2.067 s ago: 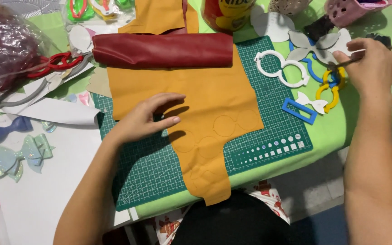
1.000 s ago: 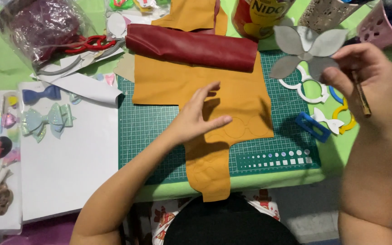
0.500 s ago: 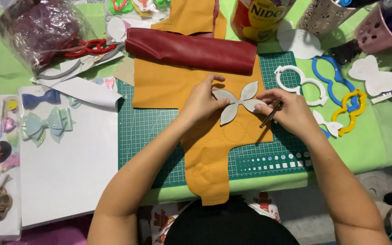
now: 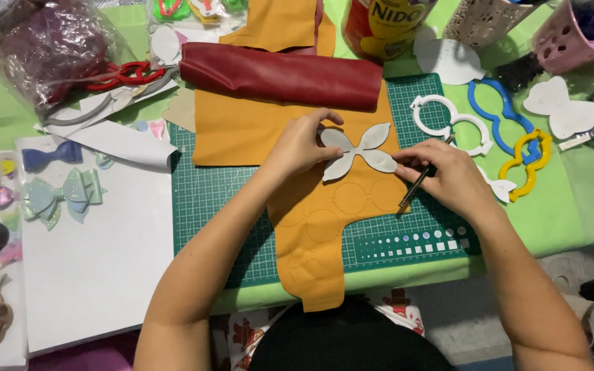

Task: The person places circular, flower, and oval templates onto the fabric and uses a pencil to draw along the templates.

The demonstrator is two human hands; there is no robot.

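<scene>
Pressing down with spread fingertips (image 4: 330, 130) of the left hand (image 4: 302, 145) on the left lobes of a grey four-petal template (image 4: 359, 152), pinning it flat against the mustard-yellow leatherette sheet (image 4: 269, 130). Touching the template's right lower lobe with the fingertips (image 4: 401, 162) of the right hand (image 4: 448, 180), while pinching a thin dark pen (image 4: 417, 187) between thumb and curled fingers, tip slanting down to the left onto the sheet. Lying under both, faint traced circles on the yellow sheet, which is resting on a green gridded cutting mat (image 4: 207, 199) and hanging over the near table edge. Sitting along the sheet's far edge, touching it, a dark red leatherette roll (image 4: 280, 75). Lying to the right of the mat on the green tablecloth (image 4: 572, 199), white (image 4: 452, 124), blue (image 4: 500, 117) and yellow (image 4: 527, 165) looped plastic templates, near each other. Resting well apart to the left, a white board (image 4: 97, 261) with small finished bows (image 4: 60, 196) along its left side
</scene>
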